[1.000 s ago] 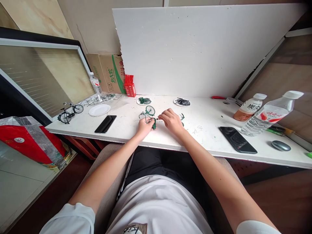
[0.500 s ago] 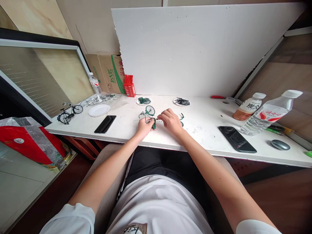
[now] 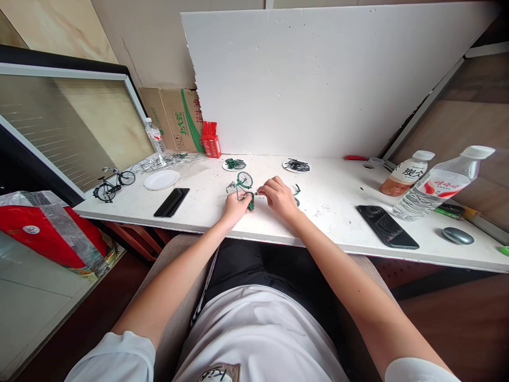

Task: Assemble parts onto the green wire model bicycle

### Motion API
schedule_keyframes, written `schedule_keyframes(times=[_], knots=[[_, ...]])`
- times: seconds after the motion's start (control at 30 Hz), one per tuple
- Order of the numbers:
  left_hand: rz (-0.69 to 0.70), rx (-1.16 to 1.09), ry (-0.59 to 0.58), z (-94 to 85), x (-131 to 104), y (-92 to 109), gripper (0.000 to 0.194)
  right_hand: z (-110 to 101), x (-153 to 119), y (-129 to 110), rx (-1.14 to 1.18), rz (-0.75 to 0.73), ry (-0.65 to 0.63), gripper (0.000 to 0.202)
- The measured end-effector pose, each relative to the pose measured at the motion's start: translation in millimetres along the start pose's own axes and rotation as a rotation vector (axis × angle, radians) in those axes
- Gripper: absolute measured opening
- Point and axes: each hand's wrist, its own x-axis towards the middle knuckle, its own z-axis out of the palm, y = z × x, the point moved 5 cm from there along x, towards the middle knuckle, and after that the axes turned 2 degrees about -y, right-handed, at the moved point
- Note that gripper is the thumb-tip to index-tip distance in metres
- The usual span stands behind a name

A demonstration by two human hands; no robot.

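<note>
Near the front edge of the white table, my left hand [image 3: 237, 206] is closed around a green model bicycle [image 3: 245, 180], whose spoked wheel points up and away from me. Just right of it, my right hand [image 3: 277, 195] pinches something small and dark against the bicycle's side; the fingers hide most of that piece. Curved green parts [image 3: 297, 189] lie beyond the right hand. Farther back are a small plate of green parts [image 3: 234, 164] and another plate of black parts [image 3: 296, 166].
At the left stand a finished black model bicycle [image 3: 114, 184], a white plate [image 3: 161, 180] and a phone [image 3: 172, 202]. To the right are another phone [image 3: 387, 227], a mouse [image 3: 457, 236], a brown drink bottle [image 3: 406, 173] and a water bottle [image 3: 443, 183]. A red box [image 3: 211, 140] sits behind.
</note>
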Motion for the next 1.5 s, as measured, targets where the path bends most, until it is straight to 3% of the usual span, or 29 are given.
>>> schedule_keyframes(times=[0.83,1.23,1.5], knots=[[0.013,0.033,-0.001,0.2,0.8,0.4,0.015,5.5,-1.2,0.4,-0.067,-0.029,-0.053,0.039],[0.016,0.042,-0.014,1.0,0.0,1.0,0.014,3.9,-1.7,-2.2,-0.045,-0.106,-0.006,0.044],[0.006,0.021,-0.007,1.1,-1.4,2.3,0.016,-0.2,0.2,-6.7,-0.070,-0.143,-0.025,0.029]])
